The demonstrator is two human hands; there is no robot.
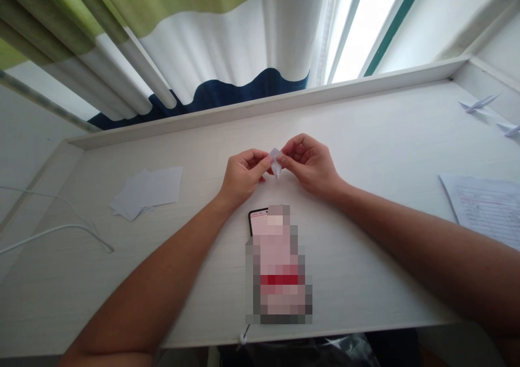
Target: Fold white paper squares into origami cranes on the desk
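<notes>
A small folded piece of white paper (277, 166), kite-shaped with a point facing me, is held up between both hands above the table. My left hand (244, 175) pinches its left edge between thumb and fingers. On the opposite edge, my right hand (311, 164) grips it the same way, with the other fingers curled. Just below the hands lies a phone (259, 223), its screen lit and mostly blurred out. The far side of the folded paper is hidden from me.
Loose white paper sheets (148, 192) lie in a pile at the left, near a white cable (81, 227). Folded paper pieces (479, 104) rest at the far right, above a written notebook (483, 204). A raised ledge (264, 103) and a curtain (244, 37) bound the table's (365, 280) back.
</notes>
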